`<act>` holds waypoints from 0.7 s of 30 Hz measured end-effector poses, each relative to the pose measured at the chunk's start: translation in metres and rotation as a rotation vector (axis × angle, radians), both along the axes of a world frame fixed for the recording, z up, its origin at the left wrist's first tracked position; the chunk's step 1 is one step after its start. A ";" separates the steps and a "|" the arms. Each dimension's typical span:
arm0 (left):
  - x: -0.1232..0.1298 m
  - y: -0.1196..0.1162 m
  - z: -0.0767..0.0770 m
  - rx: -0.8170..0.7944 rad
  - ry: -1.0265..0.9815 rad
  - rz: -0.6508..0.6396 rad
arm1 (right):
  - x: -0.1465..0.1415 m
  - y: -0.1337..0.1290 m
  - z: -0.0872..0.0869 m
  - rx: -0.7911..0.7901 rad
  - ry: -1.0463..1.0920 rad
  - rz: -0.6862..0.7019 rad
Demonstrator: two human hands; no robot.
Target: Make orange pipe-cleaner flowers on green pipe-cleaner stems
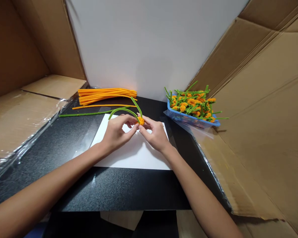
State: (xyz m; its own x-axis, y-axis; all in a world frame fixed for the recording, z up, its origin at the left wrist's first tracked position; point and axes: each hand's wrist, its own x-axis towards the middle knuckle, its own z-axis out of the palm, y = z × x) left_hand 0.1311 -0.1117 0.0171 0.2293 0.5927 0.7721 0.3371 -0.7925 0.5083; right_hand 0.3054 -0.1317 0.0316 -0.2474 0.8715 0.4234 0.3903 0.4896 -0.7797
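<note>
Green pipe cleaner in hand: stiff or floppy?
Probably light, bendable, yet shape-holding: the green pipe cleaner forms a free arc past the left hand. Its fuzz likely grips, not slips; the orange tuft sits pinched between it and the right hand.

The bundle of pipe cleaners (106,96) is bright orange, and the small coil (141,121) on the green pipe cleaner stem (123,110) matches it. The basket (186,118) is blue with a lattice pattern, the paper sheet (131,153) white, the desk (114,188) black with fine pale speckles.
</note>
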 end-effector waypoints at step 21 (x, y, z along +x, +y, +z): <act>0.003 0.003 -0.004 -0.399 -0.185 -0.093 | -0.002 -0.002 0.001 0.073 -0.088 -0.065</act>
